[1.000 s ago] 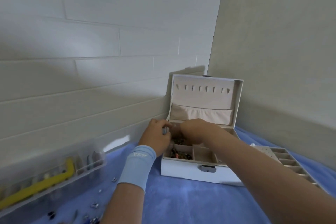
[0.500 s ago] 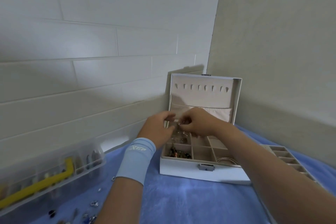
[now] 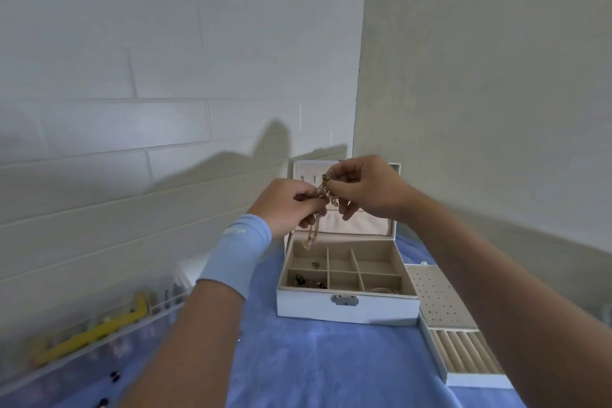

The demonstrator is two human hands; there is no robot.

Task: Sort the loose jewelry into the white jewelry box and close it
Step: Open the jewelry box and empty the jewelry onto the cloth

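Hands now lifted off jewelry box (image 3: pixel 344 310); left hand (image 3: pixel 286 205) and right hand (image 3: pixel 367 190) fingers pinch gold chain (image 3: pixel 313 231) over its 10 o'clock compartment.

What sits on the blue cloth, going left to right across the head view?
Clear plastic organizer → white jewelry box, lid open → removed tray insert.

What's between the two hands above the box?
Head view: a gold chain, pinched by the left hand and right hand, bridges the gap; its tail hangs toward the open white jewelry box.
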